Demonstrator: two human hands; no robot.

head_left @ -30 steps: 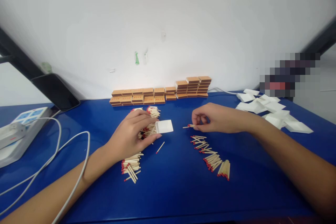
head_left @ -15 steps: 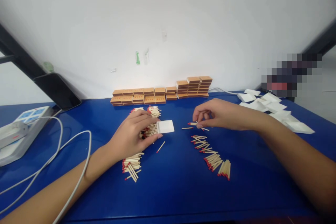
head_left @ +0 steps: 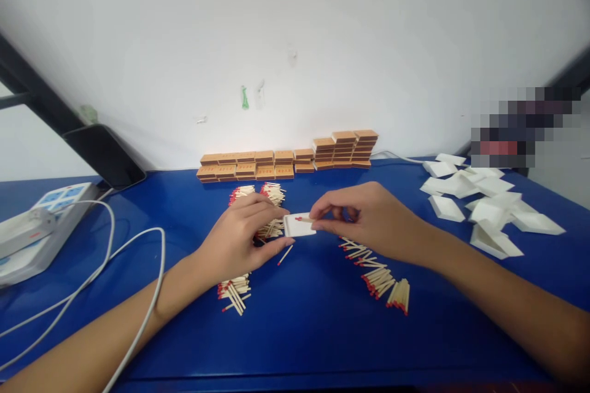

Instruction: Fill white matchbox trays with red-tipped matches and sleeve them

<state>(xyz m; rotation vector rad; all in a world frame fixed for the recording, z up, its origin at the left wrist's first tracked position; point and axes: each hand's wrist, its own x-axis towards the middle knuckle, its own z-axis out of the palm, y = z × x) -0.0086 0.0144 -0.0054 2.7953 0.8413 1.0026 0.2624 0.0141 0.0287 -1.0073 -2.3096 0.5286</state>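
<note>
My left hand (head_left: 249,230) grips the left end of a small white matchbox tray (head_left: 299,230) between thumb and fingers. Over the tray's right end, my right hand (head_left: 353,218) pinches red-tipped matches (head_left: 302,219); how many is hard to make out. Behind and partly under my left hand lies a pile of matches (head_left: 271,230), with another bunch (head_left: 235,288) nearer me. One loose match (head_left: 285,255) rests just below the tray. A curved row of matches (head_left: 378,276) spreads below my right hand.
Stacked brown matchboxes (head_left: 246,166) line the wall. White empty trays (head_left: 491,196) are heaped at the right. On the left are a power strip (head_left: 59,227), a white cable (head_left: 161,258) across my left forearm and a leaning black phone (head_left: 108,156).
My right hand has picked up matches from the table and moved left to the tray. My left hand still holds the tray. More white trays show at the right.
</note>
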